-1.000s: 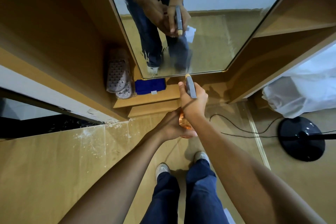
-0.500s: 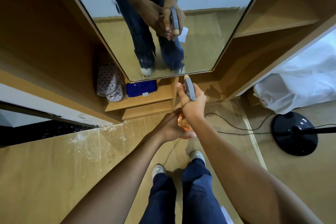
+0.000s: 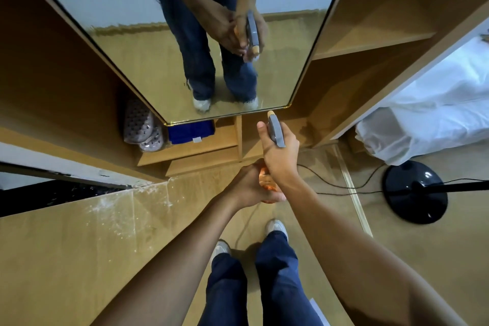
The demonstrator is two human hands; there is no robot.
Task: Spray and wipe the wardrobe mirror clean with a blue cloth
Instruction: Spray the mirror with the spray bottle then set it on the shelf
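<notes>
The wardrobe mirror (image 3: 137, 34) fills the upper middle and reflects my legs and both hands. My right hand (image 3: 280, 153) grips the grey trigger head of a spray bottle (image 3: 275, 128), whose nozzle points at the mirror's lower edge. My left hand (image 3: 248, 185) holds the bottle's orange body from below. A folded blue cloth (image 3: 190, 132) lies on the low wooden shelf just under the mirror's bottom left corner, away from both hands.
Pale perforated slippers (image 3: 141, 124) stand left of the cloth. A black fan base (image 3: 415, 190) with its cable lies on the floor at right, beside white bedding (image 3: 428, 114). Open wooden shelves (image 3: 370, 42) flank the mirror on the right.
The view has tilted upward, so more of the mirror shows. Both hands keep hold of the spray bottle and have drifted slightly right.
</notes>
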